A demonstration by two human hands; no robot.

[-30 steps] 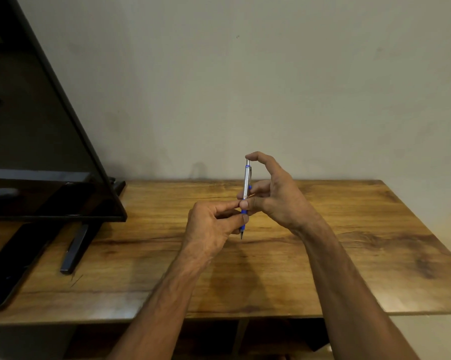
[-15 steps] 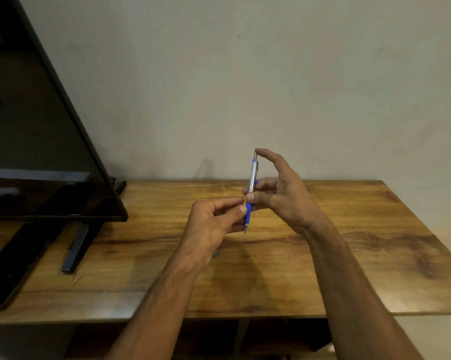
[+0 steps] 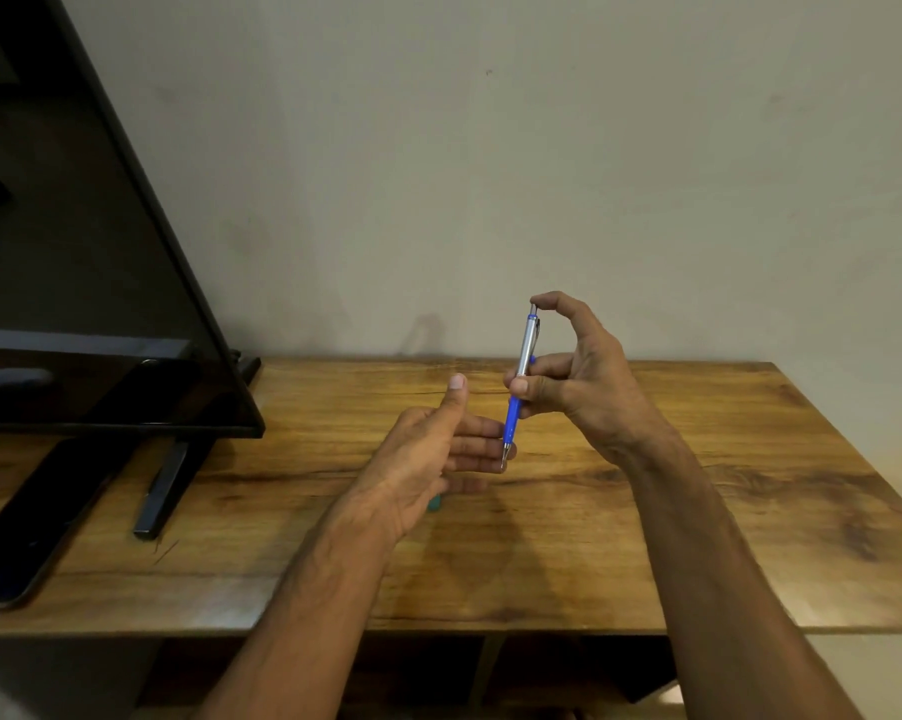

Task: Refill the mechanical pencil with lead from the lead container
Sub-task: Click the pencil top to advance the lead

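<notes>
The right hand (image 3: 579, 387) pinches the pencil (image 3: 522, 376) nearly upright above the table (image 3: 698, 511), capping its top button, while the left hand (image 3: 428, 449) lies open at its seven o'clock near the tip, so this is probably the lead-feed check, and gentle clicks come next.

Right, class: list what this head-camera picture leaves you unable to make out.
Head view:
The teal thing: mostly hidden under the left hand; possibly the lead container, cannot tell.
Lead at the pencil tip: too small.
Pencil's top end: covered by the right hand's forefinger.
The screen: cut off by the left edge.
</notes>
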